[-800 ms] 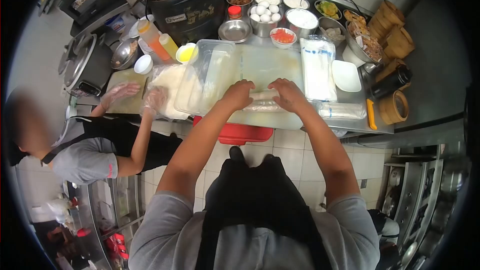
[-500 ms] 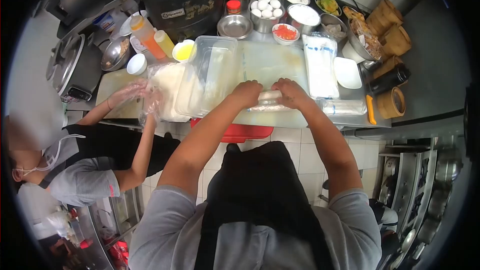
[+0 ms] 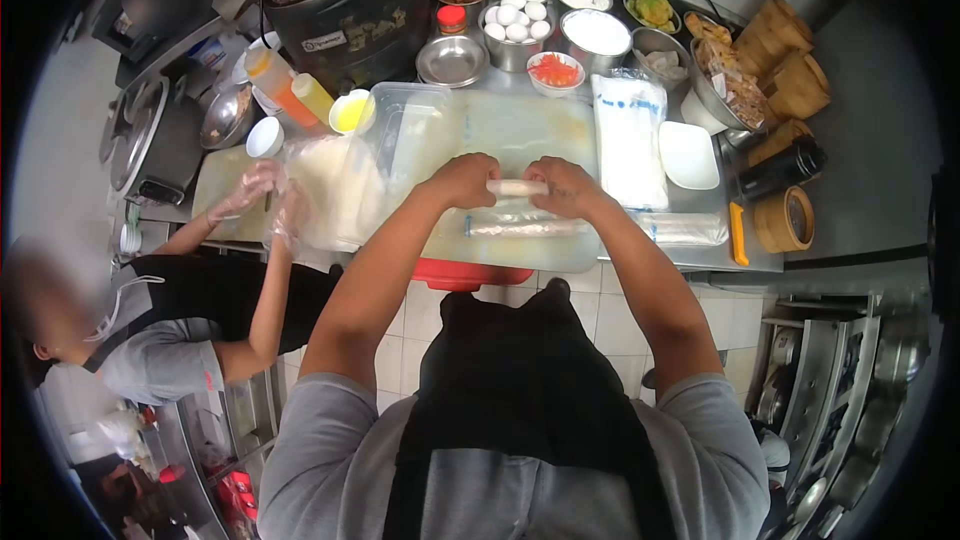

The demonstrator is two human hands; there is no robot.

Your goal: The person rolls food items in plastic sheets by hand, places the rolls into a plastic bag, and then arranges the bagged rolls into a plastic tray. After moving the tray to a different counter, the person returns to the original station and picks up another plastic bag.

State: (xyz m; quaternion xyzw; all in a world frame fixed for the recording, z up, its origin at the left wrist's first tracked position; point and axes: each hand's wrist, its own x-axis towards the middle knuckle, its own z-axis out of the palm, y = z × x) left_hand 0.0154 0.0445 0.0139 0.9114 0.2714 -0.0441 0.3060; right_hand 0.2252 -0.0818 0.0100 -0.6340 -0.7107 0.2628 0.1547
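Observation:
A short whitish roll [image 3: 517, 187] lies between my hands above the translucent cutting board [image 3: 560, 125]. My left hand [image 3: 466, 181] is closed around its left end, and my right hand [image 3: 562, 187] grips the right end. Just nearer to me, a longer roll in clear plastic with blue marks [image 3: 525, 226] rests along the board's front part. A clear plastic container [image 3: 405, 105] stands to the left of the board. Flat plastic bags [image 3: 630, 140] lie to its right, with a second plastic-wrapped roll [image 3: 685, 229] in front of them.
At the left, a co-worker's gloved hands [image 3: 262, 190] are beside pale flat sheets [image 3: 335, 185]. Behind the board stand a bowl of eggs [image 3: 516, 20], a bowl of red strips [image 3: 555, 71] and a metal dish [image 3: 452, 61]. An orange-handled tool [image 3: 738, 234] lies at the right.
The short roll has been lifted slightly away from the plastic-wrapped roll, which now shows more fully. The co-worker's hands have shifted a little. The camera view has moved slightly.

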